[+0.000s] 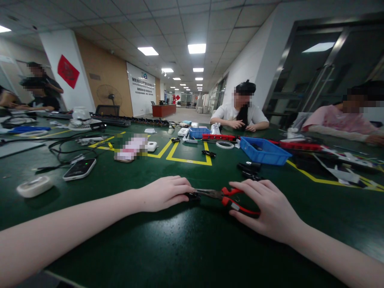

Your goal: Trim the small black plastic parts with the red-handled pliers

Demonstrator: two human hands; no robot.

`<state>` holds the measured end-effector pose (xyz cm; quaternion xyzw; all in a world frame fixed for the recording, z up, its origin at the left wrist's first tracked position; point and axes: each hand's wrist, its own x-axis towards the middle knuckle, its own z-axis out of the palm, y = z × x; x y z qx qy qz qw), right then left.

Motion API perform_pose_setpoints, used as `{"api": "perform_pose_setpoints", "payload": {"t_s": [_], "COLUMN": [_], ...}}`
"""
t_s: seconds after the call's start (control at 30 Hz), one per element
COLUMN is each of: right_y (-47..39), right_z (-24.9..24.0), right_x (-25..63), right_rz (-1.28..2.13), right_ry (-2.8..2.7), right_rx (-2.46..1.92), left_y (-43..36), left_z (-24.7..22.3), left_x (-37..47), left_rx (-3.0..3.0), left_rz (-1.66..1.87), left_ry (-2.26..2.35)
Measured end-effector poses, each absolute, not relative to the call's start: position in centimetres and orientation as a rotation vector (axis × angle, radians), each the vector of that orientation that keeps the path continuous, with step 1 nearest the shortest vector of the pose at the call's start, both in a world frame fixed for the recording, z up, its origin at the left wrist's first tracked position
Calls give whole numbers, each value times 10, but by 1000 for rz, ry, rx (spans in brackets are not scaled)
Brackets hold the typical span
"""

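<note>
Pliers reaching a small black piece, 2 hands at work

The left hand (169, 193) is pinching the small black piece (194, 198), its fingers nearly closed, the piece showing just past the fingertips. The right hand (268, 208) is holding the pliers (210, 193), thumb and fingers loosely curving around 2 spread red-and-black handles. The pliers are lying nearer the wearer than the blue bin (264, 157) and left of it, their tips meeting the left fingertips; whether the tips are gripping is unclear. Black parts (250, 168) are resting just before the bin, a white ring (225, 145) left of it
</note>
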<state>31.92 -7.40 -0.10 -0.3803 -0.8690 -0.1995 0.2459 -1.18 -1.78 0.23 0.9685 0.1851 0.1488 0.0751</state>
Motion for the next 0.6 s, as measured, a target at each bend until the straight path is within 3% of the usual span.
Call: {"api": "perform_pose_setpoints", "payload": {"t_s": [0.6], "right_y": [-73], "right_z": [0], "right_x": [317], "right_rz": [-489], "right_ry": [-2409], "right_rx": [-1055], "left_y": [-14], "left_z": [0], "left_x": [-13], "left_rx": [2886], "left_rz": [454], "left_ry": [539]}}
